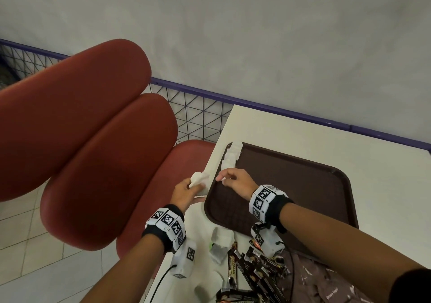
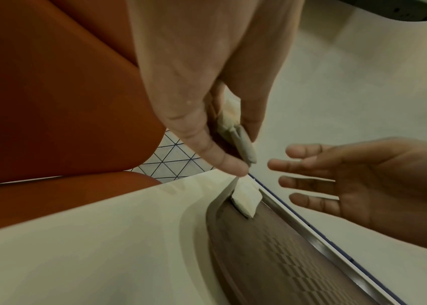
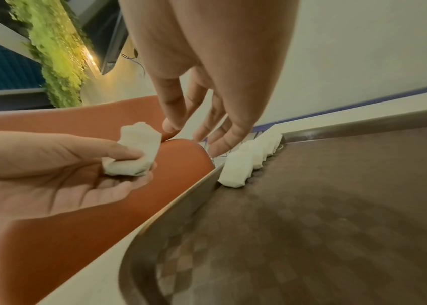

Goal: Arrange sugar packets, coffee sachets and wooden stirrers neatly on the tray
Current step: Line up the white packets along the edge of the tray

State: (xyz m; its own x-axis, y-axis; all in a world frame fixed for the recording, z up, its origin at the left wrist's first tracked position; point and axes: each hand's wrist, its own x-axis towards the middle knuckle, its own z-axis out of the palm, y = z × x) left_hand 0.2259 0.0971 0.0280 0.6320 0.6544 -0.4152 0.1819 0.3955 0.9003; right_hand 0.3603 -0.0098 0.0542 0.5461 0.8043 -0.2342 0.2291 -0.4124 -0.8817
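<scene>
My left hand hovers beyond the table's left edge and pinches a few white sugar packets between thumb and fingers; the right wrist view shows these held packets too. A row of white sugar packets lies along the left rim of the brown tray. My right hand hangs just above the near end of that row, fingers straight and empty. Loose white packets and a pile of dark coffee sachets lie on the table near me.
The white table ends just left of the tray. Red padded seats stand beyond that edge. A wire mesh fence with a purple rail runs behind the table. Most of the tray floor is bare.
</scene>
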